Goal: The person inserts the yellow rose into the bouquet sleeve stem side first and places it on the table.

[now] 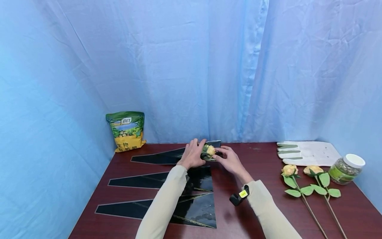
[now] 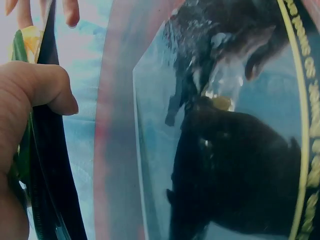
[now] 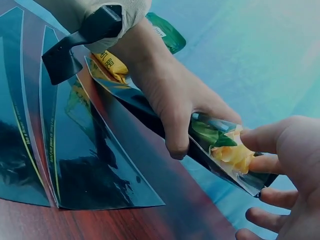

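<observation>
A yellow artificial rose (image 1: 210,151) lies inside a black-and-clear flower sleeve (image 1: 167,156), the farthest of three on the table. My left hand (image 1: 193,154) grips that sleeve around the rose's green leaves (image 3: 212,132), thumb on the near side. At the sleeve's wide mouth, my right hand (image 1: 230,161) pinches the rose's petals between thumb and forefinger, its other fingers spread. The stem is hidden in the sleeve's dark part. In the left wrist view, the left thumb (image 2: 45,85) presses the sleeve edge (image 2: 55,150).
Two more sleeves, a middle one (image 1: 134,181) and a near one (image 1: 125,209), lie flat. A fertilizer bag (image 1: 126,132) stands at back left. To the right are two yellow roses (image 1: 289,170), white gloves (image 1: 313,153) and a lidded jar (image 1: 346,169). Blue curtains (image 1: 179,66) hang behind.
</observation>
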`<state>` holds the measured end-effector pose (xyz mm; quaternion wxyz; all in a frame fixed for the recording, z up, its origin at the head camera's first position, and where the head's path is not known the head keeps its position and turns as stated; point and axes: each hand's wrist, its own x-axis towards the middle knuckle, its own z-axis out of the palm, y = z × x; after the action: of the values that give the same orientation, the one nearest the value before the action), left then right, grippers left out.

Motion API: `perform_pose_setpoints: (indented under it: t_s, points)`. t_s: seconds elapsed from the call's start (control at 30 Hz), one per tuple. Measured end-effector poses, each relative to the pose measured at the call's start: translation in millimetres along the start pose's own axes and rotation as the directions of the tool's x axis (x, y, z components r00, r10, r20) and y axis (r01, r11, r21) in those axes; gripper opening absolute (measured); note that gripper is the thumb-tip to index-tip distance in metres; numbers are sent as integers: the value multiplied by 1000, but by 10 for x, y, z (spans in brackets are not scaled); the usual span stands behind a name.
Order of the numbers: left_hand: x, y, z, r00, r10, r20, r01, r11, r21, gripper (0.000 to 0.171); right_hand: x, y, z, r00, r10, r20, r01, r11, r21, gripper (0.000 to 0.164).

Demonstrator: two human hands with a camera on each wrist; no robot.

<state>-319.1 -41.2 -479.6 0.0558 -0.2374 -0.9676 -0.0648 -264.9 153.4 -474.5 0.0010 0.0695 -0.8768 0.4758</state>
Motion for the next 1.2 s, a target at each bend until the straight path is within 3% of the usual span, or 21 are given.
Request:
perform_pose_setpoints:
  t_s: [0.2, 0.33, 0.6, 0.93, 1.2]
  points:
    - [11, -92, -36, 998, -24, 52, 23, 1000, 7, 95, 29, 39, 63, 995, 9, -101, -6, 1000, 27, 23]
    - [-4, -178, -36, 996, -40, 84, 42, 999, -28, 95, 62, 84, 120, 994, 8, -112, -6, 1000, 21, 12]
    - [-35, -338, -37, 990, -30, 135, 43, 995, -92, 95, 122, 158, 221, 995, -17, -100, 16, 1000, -4, 8]
    - [-127, -577, 23, 992, -8, 123, 28, 986, -163, 95, 179, 239, 263, 997, 62, -40, -62, 998, 12, 12]
    - [-192, -707, 17, 992, -21, 126, 47, 977, -208, 98, 220, 250, 296, 997, 68, -39, -68, 998, -10, 12]
